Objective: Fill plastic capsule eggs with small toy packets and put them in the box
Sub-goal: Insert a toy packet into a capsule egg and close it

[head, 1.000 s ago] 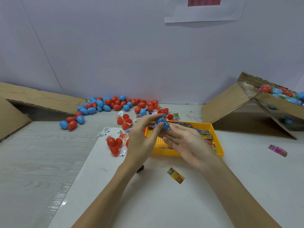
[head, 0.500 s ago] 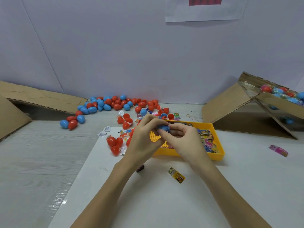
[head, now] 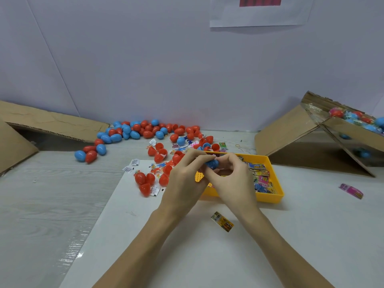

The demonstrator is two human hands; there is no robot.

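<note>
Hands closed together on a blue capsule egg above the yellow tray.

Left hand (head: 182, 181) and right hand (head: 232, 183) have drawn in since a second ago, when the right lay flat and open under the egg; its fingers now curl over and pinch the blue egg (head: 212, 163) from the right, while the left's fingertips grip it from the left. The egg is held off the surface, over the far left corner of the yellow tray (head: 270, 197), which holds toy packets (head: 260, 179). Whether the two halves are fully seated cannot be told. Judgement: a closing press is under way, so the filling step looks nearly done. The cardboard box (head: 295, 129) with finished eggs stands well apart, far right. Loose red and blue eggs (head: 145, 130) lie far left; one packet (head: 222, 221) lies near.
</note>
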